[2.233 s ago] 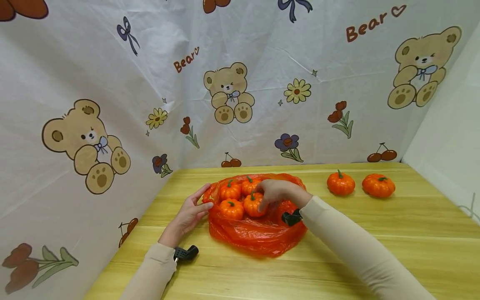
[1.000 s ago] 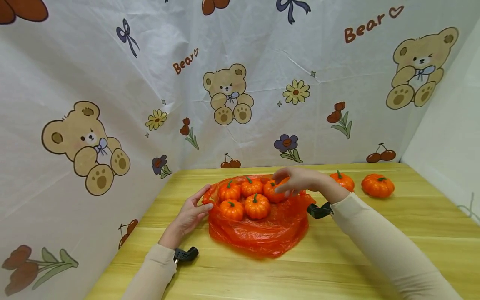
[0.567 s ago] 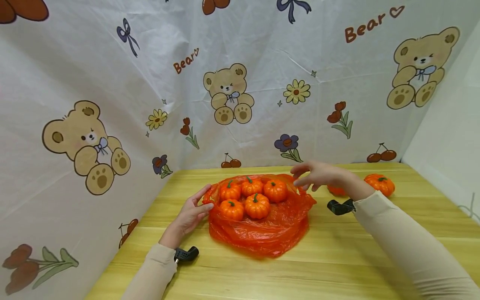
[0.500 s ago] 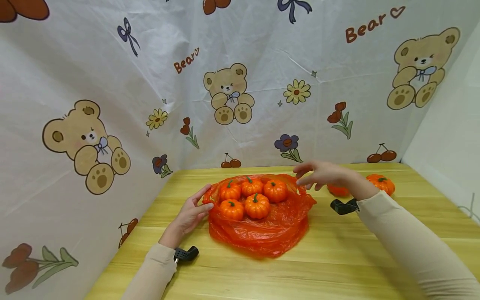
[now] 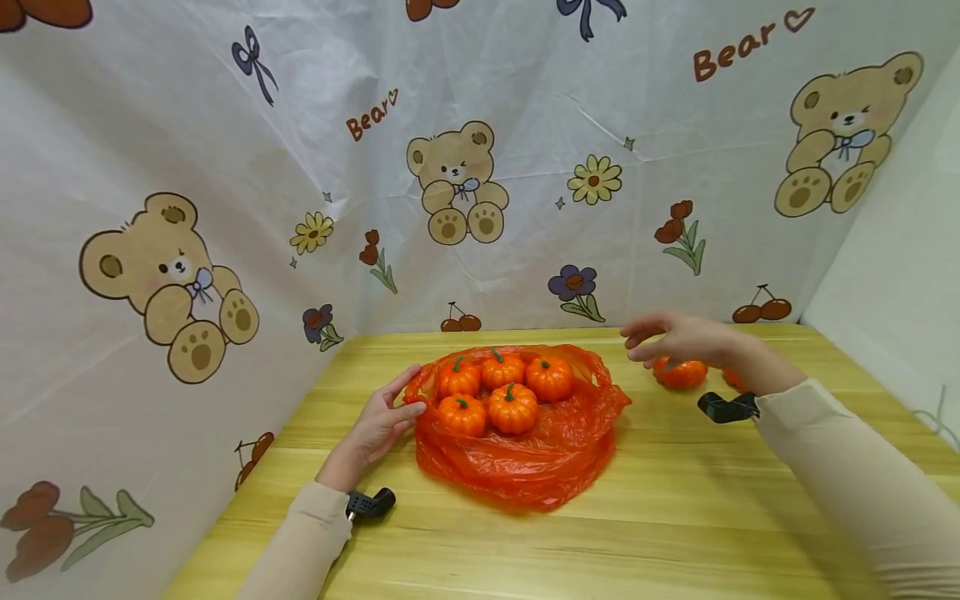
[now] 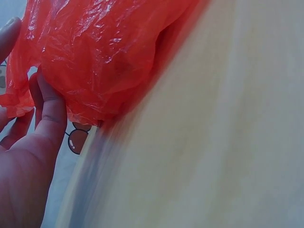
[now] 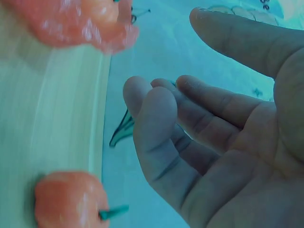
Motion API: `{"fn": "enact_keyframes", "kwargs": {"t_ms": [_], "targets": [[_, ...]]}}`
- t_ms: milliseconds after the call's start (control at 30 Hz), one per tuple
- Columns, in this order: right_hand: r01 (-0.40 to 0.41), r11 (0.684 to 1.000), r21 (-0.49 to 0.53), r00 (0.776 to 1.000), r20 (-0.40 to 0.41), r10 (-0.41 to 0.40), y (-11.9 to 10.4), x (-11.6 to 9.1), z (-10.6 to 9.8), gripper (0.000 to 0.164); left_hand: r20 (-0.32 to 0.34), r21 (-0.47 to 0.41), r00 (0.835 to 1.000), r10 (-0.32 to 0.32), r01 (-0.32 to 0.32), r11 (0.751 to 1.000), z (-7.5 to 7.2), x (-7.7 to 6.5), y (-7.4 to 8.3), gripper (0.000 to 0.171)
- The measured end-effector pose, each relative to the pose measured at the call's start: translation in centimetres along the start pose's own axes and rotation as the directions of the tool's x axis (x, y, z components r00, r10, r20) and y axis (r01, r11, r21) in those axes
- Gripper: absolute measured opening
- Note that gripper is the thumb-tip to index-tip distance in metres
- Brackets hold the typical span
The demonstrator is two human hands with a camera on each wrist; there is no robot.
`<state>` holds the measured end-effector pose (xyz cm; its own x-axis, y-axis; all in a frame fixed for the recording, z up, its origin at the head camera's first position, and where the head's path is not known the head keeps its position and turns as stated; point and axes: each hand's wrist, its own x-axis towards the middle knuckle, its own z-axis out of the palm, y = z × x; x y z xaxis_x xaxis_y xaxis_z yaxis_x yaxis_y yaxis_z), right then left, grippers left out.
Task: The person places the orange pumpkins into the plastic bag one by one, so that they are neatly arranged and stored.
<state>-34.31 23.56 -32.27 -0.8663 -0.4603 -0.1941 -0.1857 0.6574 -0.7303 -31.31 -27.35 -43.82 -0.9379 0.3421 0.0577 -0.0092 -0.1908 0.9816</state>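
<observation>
Several small orange pumpkins [image 5: 513, 408] with green stems sit in a red plastic bag [image 5: 517, 479], which lies spread open on the table. My left hand [image 5: 381, 423] holds the bag's left edge, thumb in front and fingers behind. In the left wrist view, the left fingers [image 6: 51, 111] are bent against the bag's red film [image 6: 104, 52]. My right hand [image 5: 686, 340] is in the air right of the bag, holding nothing, its fingers loosely bent. Below and behind it on the table is a pumpkin [image 5: 681, 374]; another pumpkin [image 5: 733, 380] is mostly hidden by the right wrist.
The wooden table [image 5: 570, 550] meets a white cloth backdrop [image 5: 525, 275] printed with bears and flowers at the back and left. A white wall [image 5: 915, 275] stands on the right. Black wrist cameras [image 5: 371, 504] are worn on both arms.
My right hand has released a pumpkin at the back right inside the bag, lifted away, and moved right over the table pumpkins. The left hand has stayed at the bag's edge.
</observation>
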Motion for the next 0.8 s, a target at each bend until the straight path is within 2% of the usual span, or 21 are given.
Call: {"fn": "enact_keyframes", "kwargs": {"t_ms": [100,533,800], "targets": [[0.005,1.000,-0.014,1.000,-0.023,-0.005,1.0,-0.5,-0.9,0.066,0.005,0.007,1.000,0.005,-0.005,1.000,-0.1,0.0,0.0,0.081],[-0.003,0.996,0.087,0.996,-0.090,0.011,5.9,-3.3,-4.8,0.067,0.006,0.008,1.000,0.012,-0.012,1.000,0.0,-0.1,0.0,0.079],[-0.017,0.999,0.045,0.989,-0.143,0.023,8.4,-4.9,-6.8,0.066,0.003,0.009,1.000,0.011,-0.011,1.000,-0.1,-0.1,-0.1,0.080]]}}
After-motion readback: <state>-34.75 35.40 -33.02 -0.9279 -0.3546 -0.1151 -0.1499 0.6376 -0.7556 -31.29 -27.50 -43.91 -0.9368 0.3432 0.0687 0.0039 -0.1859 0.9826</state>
